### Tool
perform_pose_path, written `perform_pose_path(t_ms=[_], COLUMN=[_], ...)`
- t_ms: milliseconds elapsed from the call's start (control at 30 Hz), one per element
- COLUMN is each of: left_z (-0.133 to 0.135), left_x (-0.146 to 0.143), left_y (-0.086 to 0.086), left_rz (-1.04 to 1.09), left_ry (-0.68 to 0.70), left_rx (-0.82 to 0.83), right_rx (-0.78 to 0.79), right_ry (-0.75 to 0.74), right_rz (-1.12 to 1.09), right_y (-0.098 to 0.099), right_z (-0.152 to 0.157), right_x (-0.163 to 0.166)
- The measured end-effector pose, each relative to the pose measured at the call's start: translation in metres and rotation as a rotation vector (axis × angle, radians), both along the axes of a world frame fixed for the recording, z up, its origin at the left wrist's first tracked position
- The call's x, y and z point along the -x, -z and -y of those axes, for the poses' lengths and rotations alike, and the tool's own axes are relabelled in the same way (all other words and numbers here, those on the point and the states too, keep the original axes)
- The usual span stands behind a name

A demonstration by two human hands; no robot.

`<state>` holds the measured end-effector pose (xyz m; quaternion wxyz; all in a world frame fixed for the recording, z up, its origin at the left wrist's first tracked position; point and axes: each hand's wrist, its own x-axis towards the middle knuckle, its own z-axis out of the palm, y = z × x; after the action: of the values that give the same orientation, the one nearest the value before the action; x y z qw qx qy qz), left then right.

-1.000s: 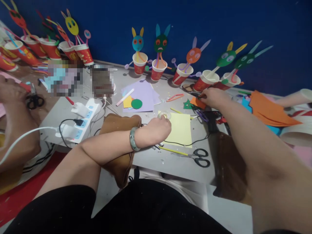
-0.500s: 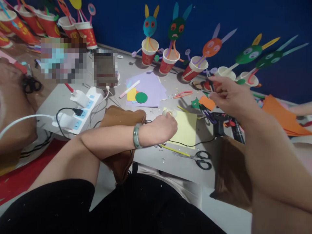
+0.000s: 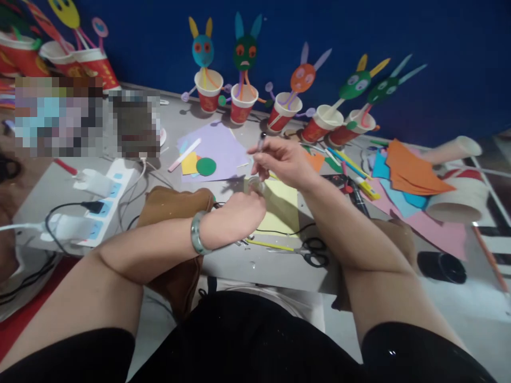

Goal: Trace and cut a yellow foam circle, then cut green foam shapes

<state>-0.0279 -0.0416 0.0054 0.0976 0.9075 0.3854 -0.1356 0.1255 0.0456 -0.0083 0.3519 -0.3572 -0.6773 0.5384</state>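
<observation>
My right hand is closed around a slim dark-tipped pen, held upright above the table. Just below and to its left, my left hand, with a green bangle on the wrist, curls its fingers at a clear ring that looks like a roll of tape. The far side of those fingers is hidden from me. Beneath both hands lies a pale yellow sheet. A yellow stick and black-handled scissors rest nearer to me.
Red paper cups with paper rabbit figures line the back by the blue wall. Purple paper holds a green circle. A power strip and a brown pouch are at left. Orange sheets are at right.
My right hand has come left with the pen, from near the cups to just above my left hand. The view has swung to the right. My left hand stays by the clear ring.
</observation>
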Motion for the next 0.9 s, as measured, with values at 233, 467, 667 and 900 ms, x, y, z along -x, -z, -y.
perform_pose_path(t_ms=[233,467,667,900], left_z=[0.005,0.008,0.009,0.009], left_x=[-0.001,-0.002,-0.006,-0.004], left_y=[0.004,0.000,-0.004,0.000], left_rz=[-0.081,-0.167,-0.213,-0.146], left_ry=[-0.011,0.006,0.014,-0.021], left_rx=[-0.091,-0.115,-0.103,-0.084], right_rx=[-0.137,-0.110,-0.097,-0.184], right_ry=[0.110,0.136,0.158,0.167], right_rz=[-0.030,-0.025,-0.004,0.093], right_y=[0.019,0.012,0.014,0.016], right_z=[-0.003,-0.004,-0.006,-0.006], right_x=[-0.001,-0.007,-0.008,-0.006])
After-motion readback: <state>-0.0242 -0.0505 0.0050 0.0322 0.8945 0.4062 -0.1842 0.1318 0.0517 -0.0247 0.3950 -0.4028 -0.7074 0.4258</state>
